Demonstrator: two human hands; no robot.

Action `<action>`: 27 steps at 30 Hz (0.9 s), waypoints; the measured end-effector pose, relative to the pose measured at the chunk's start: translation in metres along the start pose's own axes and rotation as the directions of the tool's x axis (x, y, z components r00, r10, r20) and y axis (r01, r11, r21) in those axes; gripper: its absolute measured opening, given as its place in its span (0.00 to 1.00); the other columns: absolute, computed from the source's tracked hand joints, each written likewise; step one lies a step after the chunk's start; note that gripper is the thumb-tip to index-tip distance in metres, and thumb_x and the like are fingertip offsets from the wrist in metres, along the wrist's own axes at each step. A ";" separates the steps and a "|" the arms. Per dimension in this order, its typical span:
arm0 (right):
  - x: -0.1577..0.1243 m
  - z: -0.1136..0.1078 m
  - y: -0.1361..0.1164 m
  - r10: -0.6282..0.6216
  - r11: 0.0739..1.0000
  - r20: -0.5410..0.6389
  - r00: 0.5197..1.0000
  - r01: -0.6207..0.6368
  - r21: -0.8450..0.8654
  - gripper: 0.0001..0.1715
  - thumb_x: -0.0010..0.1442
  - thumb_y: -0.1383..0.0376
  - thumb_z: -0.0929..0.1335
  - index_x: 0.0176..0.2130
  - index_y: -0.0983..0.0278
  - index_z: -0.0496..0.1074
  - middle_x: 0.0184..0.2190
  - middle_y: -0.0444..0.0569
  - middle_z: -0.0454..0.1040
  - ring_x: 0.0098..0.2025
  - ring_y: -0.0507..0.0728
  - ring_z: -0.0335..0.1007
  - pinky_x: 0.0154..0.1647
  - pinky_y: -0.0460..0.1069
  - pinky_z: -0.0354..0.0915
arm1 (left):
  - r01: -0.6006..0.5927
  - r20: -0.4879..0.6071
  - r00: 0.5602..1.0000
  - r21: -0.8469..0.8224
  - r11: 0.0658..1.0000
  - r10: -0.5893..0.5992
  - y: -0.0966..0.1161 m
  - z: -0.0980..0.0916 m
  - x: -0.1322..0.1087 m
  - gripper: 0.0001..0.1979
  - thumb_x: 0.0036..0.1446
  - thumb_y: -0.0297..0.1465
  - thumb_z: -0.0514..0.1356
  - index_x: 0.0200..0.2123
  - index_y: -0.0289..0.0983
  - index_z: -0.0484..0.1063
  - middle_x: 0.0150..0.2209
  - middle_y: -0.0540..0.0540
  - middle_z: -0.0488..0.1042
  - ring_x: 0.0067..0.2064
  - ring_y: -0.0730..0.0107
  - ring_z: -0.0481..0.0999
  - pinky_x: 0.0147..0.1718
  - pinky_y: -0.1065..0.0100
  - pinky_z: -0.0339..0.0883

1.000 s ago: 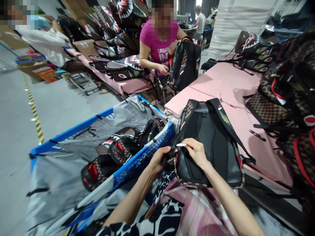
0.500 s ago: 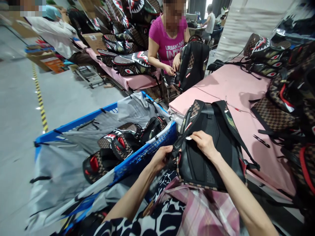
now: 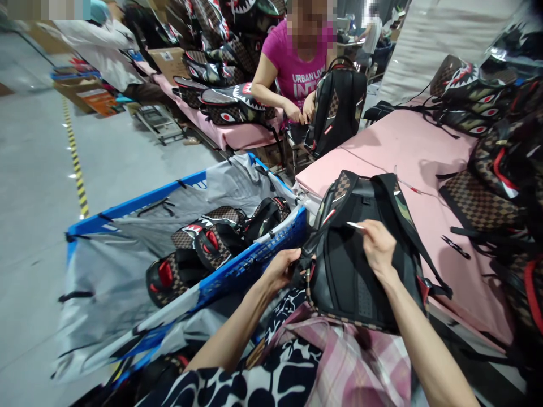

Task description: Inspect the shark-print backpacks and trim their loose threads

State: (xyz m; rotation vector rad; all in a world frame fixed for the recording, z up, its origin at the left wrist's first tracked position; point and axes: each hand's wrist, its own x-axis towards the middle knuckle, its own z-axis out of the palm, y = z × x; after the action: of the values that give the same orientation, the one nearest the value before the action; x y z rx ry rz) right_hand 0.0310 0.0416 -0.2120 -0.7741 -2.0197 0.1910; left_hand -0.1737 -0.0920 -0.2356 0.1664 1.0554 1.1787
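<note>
A black backpack with brown checked trim leans on the pink table edge and my lap, back panel and shoulder straps facing me. At its left side my left hand is closed on a black strap; part of its fingers is hidden by the strap. Above the back panel, my right hand pinches a small, thin white piece, too small to name surely. That hand is apart from the left strap.
A blue crate lined with grey sheeting holds several checked bags at left. Small black snips lie on the pink table, with piled bags at right. Across from me, a person in a pink shirt handles another backpack.
My right hand has moved right, away from the left strap, with the white piece in its fingers. My left hand stays on the strap. The view has shifted slightly.
</note>
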 end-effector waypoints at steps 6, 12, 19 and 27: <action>-0.059 -0.064 0.015 0.555 0.827 -0.316 0.770 -0.552 0.108 0.13 0.53 0.58 0.68 0.32 0.66 0.74 0.27 0.47 0.72 0.29 0.53 0.68 0.35 0.50 0.66 | -0.107 0.033 0.994 0.076 0.991 0.104 0.000 0.004 -0.006 0.14 0.45 0.34 0.65 0.33 0.28 0.74 0.27 0.42 0.76 0.25 0.69 0.73 0.25 0.72 0.66; -0.154 -0.109 0.032 0.818 0.535 -0.481 0.316 -0.725 0.433 0.19 0.40 0.59 0.74 0.32 0.67 0.74 0.22 0.43 0.70 0.21 0.50 0.64 0.24 0.46 0.64 | -0.319 -0.012 0.938 0.362 0.876 0.347 0.002 0.018 -0.002 0.14 0.44 0.38 0.66 0.27 0.32 0.71 0.22 0.48 0.74 0.22 0.75 0.69 0.21 0.77 0.59; -0.236 -0.122 0.052 0.882 0.374 -0.437 0.175 -0.825 0.423 0.21 0.37 0.56 0.74 0.31 0.67 0.73 0.21 0.43 0.71 0.21 0.53 0.64 0.23 0.48 0.62 | -0.259 0.035 0.965 0.289 0.922 0.260 0.003 0.014 0.013 0.13 0.43 0.37 0.65 0.27 0.32 0.71 0.22 0.47 0.74 0.20 0.74 0.69 0.20 0.75 0.60; -0.257 -0.117 0.120 0.869 0.298 -0.307 0.387 -0.906 -0.301 0.29 0.50 0.46 0.62 0.36 0.65 0.76 0.21 0.52 0.73 0.26 0.61 0.68 0.26 0.51 0.61 | -0.277 0.024 0.958 0.324 0.905 0.285 0.006 0.016 0.012 0.17 0.42 0.37 0.67 0.34 0.34 0.71 0.22 0.50 0.74 0.21 0.73 0.71 0.20 0.75 0.60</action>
State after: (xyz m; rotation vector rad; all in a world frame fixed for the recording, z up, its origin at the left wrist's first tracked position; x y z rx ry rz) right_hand 0.2745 -0.0349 -0.3826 -2.1563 -1.2881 0.3415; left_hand -0.1656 -0.0736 -0.2304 0.5816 1.2733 1.2580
